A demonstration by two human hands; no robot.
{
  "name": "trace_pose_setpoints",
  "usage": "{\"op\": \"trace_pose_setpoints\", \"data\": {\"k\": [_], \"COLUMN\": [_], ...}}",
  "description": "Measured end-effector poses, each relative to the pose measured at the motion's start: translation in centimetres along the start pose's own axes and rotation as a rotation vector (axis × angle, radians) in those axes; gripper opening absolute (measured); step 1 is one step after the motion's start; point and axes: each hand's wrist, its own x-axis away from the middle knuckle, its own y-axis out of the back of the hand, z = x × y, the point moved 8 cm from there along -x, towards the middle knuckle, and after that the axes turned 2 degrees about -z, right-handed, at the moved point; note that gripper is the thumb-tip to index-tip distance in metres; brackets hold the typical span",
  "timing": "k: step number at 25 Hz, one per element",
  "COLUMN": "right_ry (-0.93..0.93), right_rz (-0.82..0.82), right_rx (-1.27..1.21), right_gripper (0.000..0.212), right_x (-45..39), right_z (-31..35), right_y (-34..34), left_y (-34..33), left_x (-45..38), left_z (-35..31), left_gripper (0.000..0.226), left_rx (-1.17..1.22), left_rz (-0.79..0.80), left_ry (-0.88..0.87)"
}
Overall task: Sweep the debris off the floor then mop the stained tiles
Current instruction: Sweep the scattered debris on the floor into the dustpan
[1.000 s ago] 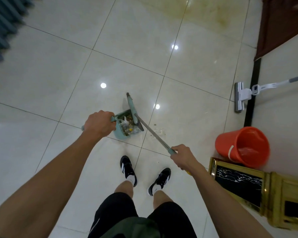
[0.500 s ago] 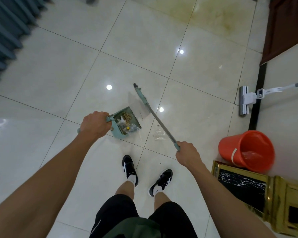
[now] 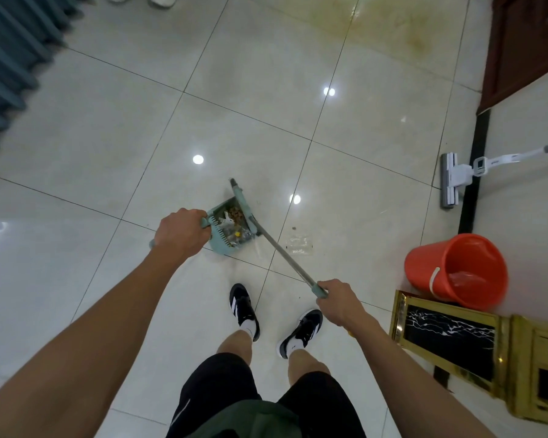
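On the tiled floor (image 3: pixel 76 128), the yellow-brown stain (image 3: pixel 393 30) spreads over the far tiles, untouched as far as one can judge; its far edge is cut off by the frame. Against the wall at the right stands an orange bucket (image 3: pixel 424 270), tilted, with the white mop (image 3: pixel 450 181) parked flat beside the black skirting, likely set aside for the mopping stage. Nearer the feet, the teal dustpan (image 3: pixel 222 245) sits angled on the floor with its mouth turned toward the broom (image 3: pixel 282 251), so litter can be pushed straight in; scraps already lie inside, too small to identify. The left hand (image 3: pixel 181 235) is curled round the dustpan's handle, holding it steady. The right hand (image 3: pixel 337 301) grips the top of the broom shaft, fingers wrapped round it, the broom head laid along the pan's open edge. A clear plastic wrapper (image 3: pixel 298 245) and a few dark specks remain loose just right of the pan, so sweeping looks unfinished. The broom's bristles are hard to make out.
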Motion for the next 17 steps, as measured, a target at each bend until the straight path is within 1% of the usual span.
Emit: {"op": "trace_pose_setpoints", "data": {"k": [5,10,13,17], "right_ry": [-0.005,-0.017,-0.019,-0.056], "right_rz": [-0.062,-0.116,-0.114,-0.070], "right_rx": [-0.103,-0.151,-0.157,-0.208], "right_gripper": [0.025,0.025,0.026,0.026], "right_x": [1.6,3.6,4.9,6.3], "right_z": [-0.5,-2.3,-3.9,-5.5], "right_y": [0.4,2.1,2.9,2.4], "left_y": [0.4,-0.1,-0.5,-1.6], "left_x": [1.6,4.7,6.0,7.1], "left_z": [-0.3,-0.9,-1.2,-1.9], "left_gripper": [0.018,0.018,0.021,0.021], "left_rx": [0.012,0.067,0.117,0.148], "left_rz": [-0.040,-0.089,-0.113,-0.106], "left_ry": [0.019,0.111,0.163,0.193]}}
